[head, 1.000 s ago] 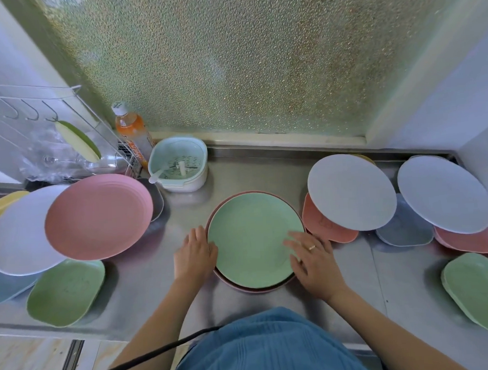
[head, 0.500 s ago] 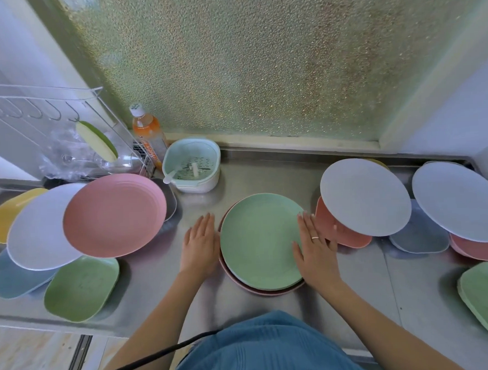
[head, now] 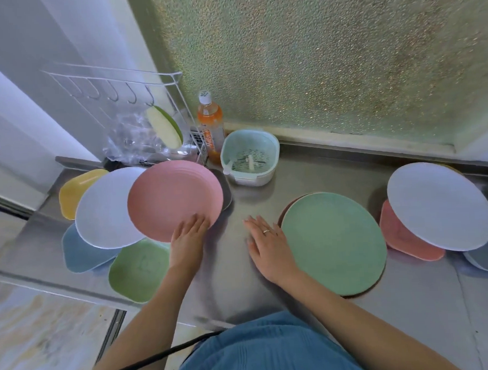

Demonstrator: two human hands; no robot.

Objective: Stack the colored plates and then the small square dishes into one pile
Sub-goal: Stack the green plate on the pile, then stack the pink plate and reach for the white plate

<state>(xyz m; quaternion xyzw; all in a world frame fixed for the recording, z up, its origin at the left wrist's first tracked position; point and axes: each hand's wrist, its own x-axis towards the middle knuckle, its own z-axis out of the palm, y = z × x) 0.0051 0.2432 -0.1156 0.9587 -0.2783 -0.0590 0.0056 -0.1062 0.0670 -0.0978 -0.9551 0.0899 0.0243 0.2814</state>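
Note:
A green round plate (head: 335,243) lies on a darker pink plate (head: 287,208) on the steel counter (head: 232,269). My right hand (head: 268,245) rests flat and open on the counter, just left of that pile. My left hand (head: 188,241) touches the near rim of a pink round plate (head: 173,199), fingers spread. That plate overlaps a white round plate (head: 104,210). Under them lie a blue square dish (head: 79,255), a green square dish (head: 139,270) and a yellow square dish (head: 75,189). At the right a white round plate (head: 439,204) leans on a pink square dish (head: 401,239).
A pale teal strainer basket (head: 250,156) and an orange bottle (head: 211,124) stand by the frosted window. A wire rack (head: 116,106) with hooks holds a green-edged dish (head: 165,129). A grey dish (head: 486,258) lies at the far right. The counter's front edge runs near my body.
Both hands left the green plate's sides and moved left. My left hand now reaches the pink plate's rim; my right hand lies on the counter. The view has turned left.

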